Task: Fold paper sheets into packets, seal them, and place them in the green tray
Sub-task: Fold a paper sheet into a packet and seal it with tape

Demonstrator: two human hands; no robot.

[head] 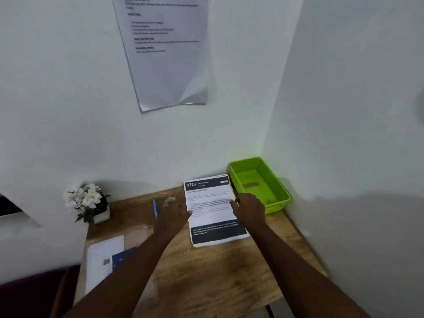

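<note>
A stack of printed paper sheets [212, 210] with dark header and footer bands lies flat on the wooden table, close to the back wall. My left hand [175, 213] touches the stack's left edge at mid-height. My right hand [249, 208] rests on the stack's right edge, thumb on the top sheet. Whether either hand pinches a sheet is unclear. The green tray [284, 195] stands in the back right corner just beyond my right hand, and looks empty.
A blue pen [155, 207] and a small roll of clear tape [169, 200] lie left of the stack. A pot of white flowers [88, 201] stands at the back left. More papers and a blue booklet [107, 255] lie front left. Walls close the back and right.
</note>
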